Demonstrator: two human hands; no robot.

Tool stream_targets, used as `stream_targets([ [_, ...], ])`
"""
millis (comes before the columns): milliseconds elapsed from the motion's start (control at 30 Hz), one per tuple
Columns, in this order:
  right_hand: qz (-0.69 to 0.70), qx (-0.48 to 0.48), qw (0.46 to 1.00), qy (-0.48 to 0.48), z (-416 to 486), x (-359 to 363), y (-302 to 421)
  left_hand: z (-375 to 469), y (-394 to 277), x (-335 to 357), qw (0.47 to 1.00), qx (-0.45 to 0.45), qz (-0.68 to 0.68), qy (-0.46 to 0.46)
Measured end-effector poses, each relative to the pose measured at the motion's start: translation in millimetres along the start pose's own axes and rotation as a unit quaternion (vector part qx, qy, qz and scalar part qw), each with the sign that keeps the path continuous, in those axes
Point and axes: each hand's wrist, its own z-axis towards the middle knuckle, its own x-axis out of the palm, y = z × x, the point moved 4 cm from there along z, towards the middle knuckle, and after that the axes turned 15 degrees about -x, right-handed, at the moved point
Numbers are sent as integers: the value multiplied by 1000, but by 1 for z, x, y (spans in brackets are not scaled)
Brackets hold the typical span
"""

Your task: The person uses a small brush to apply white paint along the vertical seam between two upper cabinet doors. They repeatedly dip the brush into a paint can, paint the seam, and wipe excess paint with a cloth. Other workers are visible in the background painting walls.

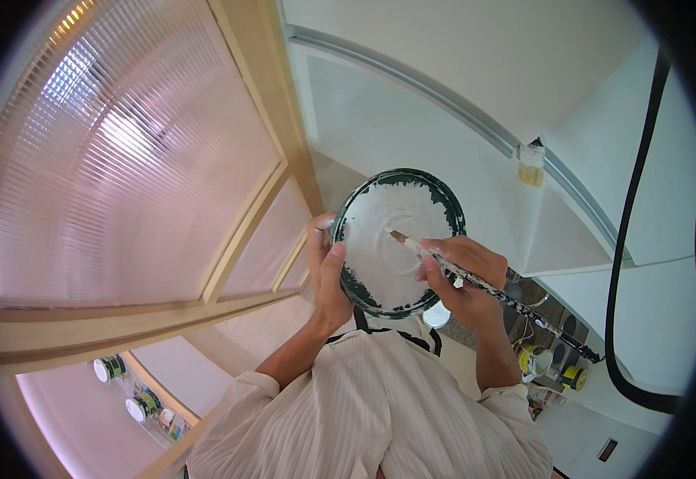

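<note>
My left hand point(330, 278) grips the left side of a round dark green paint lid or shallow tub point(451, 209), thumb on its rim. White paint point(378, 263) coats most of its face, with green showing in ragged patches along the edge. Between the thumb and fingers of my right hand point(468, 272) is a slim artist's paintbrush point(503, 297), its long dark handle spattered with white. The brush's brown tip points to the upper left and meets the paint near the middle. White smears mark a finger of my left hand.
A flat bristle brush point(530, 164) rests by a grey metal rail point(408, 75). On the left stands a wood-framed ribbed translucent panel point(192, 197). Paint tubs point(108, 368) sit low left; yellow-labelled tubs point(574, 377) sit low right. A black strap or cable point(626, 221) hangs at right.
</note>
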Motion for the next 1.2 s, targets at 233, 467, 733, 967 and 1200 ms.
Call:
stream_targets([
  [233, 7, -4, 1000, 18, 1, 1, -4, 4, 2, 0, 1000, 2, -2, -2],
  [467, 175, 66, 978, -94, -9, 7, -11, 3, 2, 1, 1000, 11, -1, -4],
  [733, 319, 148, 927, -131, -18, -14, -18, 8, 13, -10, 1000, -4, -5, 6],
  [967, 387, -19, 897, -212, 29, -66, 12, 27, 38, -17, 985, -62, -141, 73],
  [1200, 91, -329, 913, -225, 158, -194, 96, 41, 49, -23, 988, -58, -127, 63],
])
